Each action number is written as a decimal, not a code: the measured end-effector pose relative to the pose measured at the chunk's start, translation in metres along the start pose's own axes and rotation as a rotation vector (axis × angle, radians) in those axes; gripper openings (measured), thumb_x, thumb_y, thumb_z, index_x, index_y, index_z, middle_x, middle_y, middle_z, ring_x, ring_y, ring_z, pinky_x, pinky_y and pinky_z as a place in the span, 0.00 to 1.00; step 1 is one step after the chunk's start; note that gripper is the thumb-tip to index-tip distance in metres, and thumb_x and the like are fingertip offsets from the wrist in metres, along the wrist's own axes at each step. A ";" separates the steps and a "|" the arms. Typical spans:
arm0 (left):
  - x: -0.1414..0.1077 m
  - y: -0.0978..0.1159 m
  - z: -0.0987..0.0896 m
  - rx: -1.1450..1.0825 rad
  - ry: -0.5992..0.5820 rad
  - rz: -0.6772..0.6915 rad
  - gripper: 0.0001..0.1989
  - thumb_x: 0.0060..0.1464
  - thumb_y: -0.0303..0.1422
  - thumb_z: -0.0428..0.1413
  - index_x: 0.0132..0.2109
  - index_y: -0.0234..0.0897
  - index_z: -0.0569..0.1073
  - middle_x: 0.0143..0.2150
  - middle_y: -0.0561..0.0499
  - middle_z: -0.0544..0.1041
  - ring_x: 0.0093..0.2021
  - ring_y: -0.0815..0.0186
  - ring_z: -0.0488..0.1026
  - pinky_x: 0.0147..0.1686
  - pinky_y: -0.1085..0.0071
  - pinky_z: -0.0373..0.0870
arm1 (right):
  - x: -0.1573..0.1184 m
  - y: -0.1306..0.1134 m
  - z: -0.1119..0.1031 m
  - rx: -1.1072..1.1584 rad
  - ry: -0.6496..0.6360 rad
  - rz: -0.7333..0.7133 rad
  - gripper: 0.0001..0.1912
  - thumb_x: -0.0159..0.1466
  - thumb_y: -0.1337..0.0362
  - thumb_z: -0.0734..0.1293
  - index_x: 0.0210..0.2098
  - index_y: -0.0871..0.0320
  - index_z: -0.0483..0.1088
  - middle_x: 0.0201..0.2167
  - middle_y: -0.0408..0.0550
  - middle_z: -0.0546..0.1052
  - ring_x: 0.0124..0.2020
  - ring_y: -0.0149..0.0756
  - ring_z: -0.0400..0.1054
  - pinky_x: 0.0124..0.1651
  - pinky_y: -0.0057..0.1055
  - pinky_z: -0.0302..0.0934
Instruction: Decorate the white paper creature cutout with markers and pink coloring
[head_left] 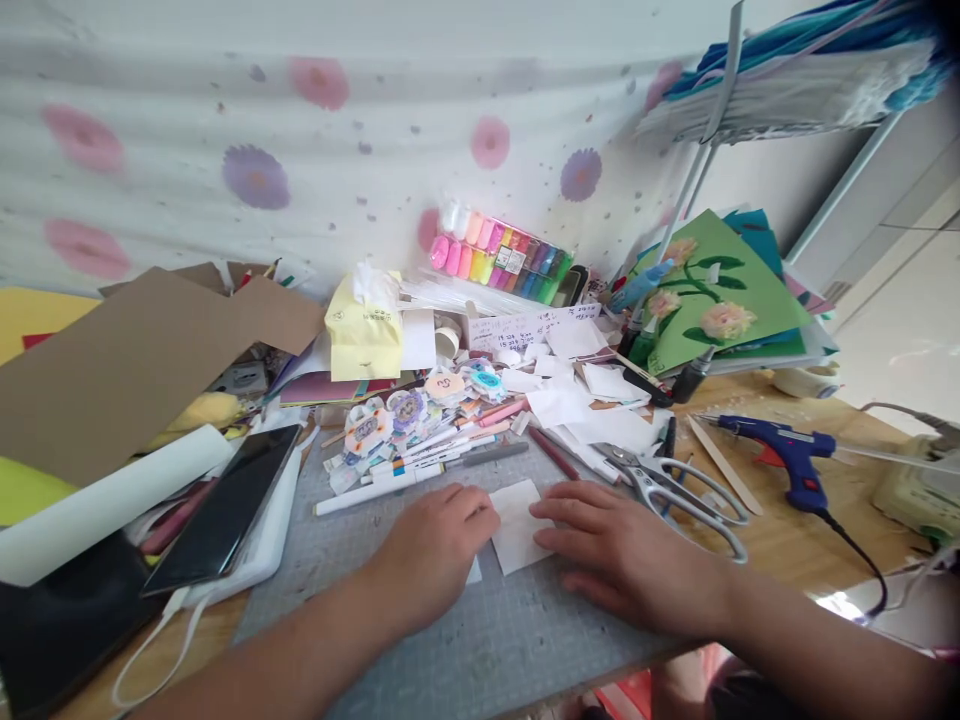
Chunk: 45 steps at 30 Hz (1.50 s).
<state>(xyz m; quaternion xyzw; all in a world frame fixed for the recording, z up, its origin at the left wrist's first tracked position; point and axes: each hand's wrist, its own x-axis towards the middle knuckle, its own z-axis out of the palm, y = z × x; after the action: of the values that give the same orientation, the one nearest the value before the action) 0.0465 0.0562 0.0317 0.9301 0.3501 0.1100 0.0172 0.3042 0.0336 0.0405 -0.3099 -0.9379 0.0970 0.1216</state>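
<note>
A small piece of white paper (516, 525) lies on the grey cutting mat (420, 655) between my two hands. My left hand (439, 550) is closed at the paper's left edge, its fingers curled together and its thumb mostly hidden. A second white scrap (474, 571) peeks out from under that hand. From the other side, my right hand (630, 555) rests with fingers stretched and slightly apart, the fingertips touching the paper's right edge. Just beyond the hands are a white marker (379, 490), a grey marker (495, 454) and a dark red pencil (553, 453).
Scissors (686, 490) lie right of my right hand, near a wooden stick (724, 465) and a blue glue gun (799, 455). A phone (225, 510) rests on a white device at left. Paper cutouts (367, 428) and scraps pile up behind, below a clay set (502, 255).
</note>
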 end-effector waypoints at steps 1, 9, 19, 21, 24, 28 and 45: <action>-0.002 0.000 0.001 0.000 0.053 0.013 0.18 0.56 0.19 0.44 0.43 0.39 0.74 0.45 0.48 0.76 0.43 0.59 0.73 0.41 0.62 0.73 | -0.002 0.001 0.001 0.012 -0.003 0.009 0.20 0.64 0.62 0.66 0.55 0.54 0.69 0.59 0.52 0.70 0.60 0.50 0.60 0.61 0.49 0.56; -0.006 0.020 0.005 -0.012 0.357 0.244 0.14 0.60 0.27 0.45 0.43 0.40 0.75 0.43 0.47 0.80 0.42 0.62 0.76 0.44 0.67 0.76 | -0.014 0.005 0.004 0.054 -0.041 0.030 0.30 0.64 0.54 0.65 0.64 0.51 0.59 0.59 0.53 0.72 0.62 0.53 0.60 0.65 0.56 0.49; 0.007 0.014 0.022 -0.056 0.657 0.263 0.13 0.62 0.24 0.48 0.32 0.41 0.73 0.30 0.56 0.80 0.32 0.71 0.77 0.41 0.74 0.75 | 0.020 0.035 -0.036 -0.089 0.279 0.072 0.18 0.64 0.66 0.64 0.53 0.47 0.67 0.53 0.53 0.74 0.54 0.46 0.68 0.51 0.41 0.69; 0.008 0.011 0.027 -0.028 0.687 0.268 0.13 0.62 0.25 0.48 0.31 0.41 0.72 0.30 0.57 0.80 0.31 0.72 0.76 0.42 0.73 0.75 | 0.047 0.034 -0.048 -0.066 0.283 0.032 0.15 0.65 0.67 0.63 0.51 0.48 0.69 0.52 0.54 0.74 0.52 0.45 0.68 0.50 0.41 0.68; 0.008 0.010 0.028 0.011 0.713 0.258 0.12 0.61 0.25 0.48 0.32 0.41 0.73 0.29 0.58 0.80 0.30 0.73 0.76 0.43 0.72 0.74 | 0.095 0.024 -0.060 -0.004 0.263 -0.029 0.15 0.65 0.67 0.63 0.51 0.52 0.71 0.52 0.54 0.74 0.52 0.46 0.68 0.51 0.44 0.66; 0.008 0.014 0.022 0.032 0.762 0.278 0.10 0.57 0.23 0.50 0.32 0.41 0.72 0.28 0.59 0.79 0.28 0.73 0.74 0.42 0.72 0.72 | 0.174 -0.002 -0.057 0.328 0.186 -0.019 0.18 0.63 0.65 0.65 0.52 0.55 0.72 0.50 0.55 0.76 0.51 0.49 0.69 0.55 0.49 0.61; -0.001 0.001 0.003 -0.217 0.839 0.243 0.12 0.46 0.22 0.53 0.37 0.39 0.76 0.41 0.44 0.82 0.39 0.57 0.78 0.37 0.61 0.75 | 0.409 -0.063 -0.002 1.432 0.432 0.536 0.17 0.67 0.61 0.65 0.54 0.59 0.67 0.52 0.52 0.72 0.47 0.42 0.71 0.47 0.44 0.68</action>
<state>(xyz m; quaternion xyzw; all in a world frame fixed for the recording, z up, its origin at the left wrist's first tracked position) 0.0472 0.0551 0.0284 0.8321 0.2013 0.5151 -0.0417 -0.0483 0.2315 0.1270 -0.3835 -0.4965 0.6404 0.4431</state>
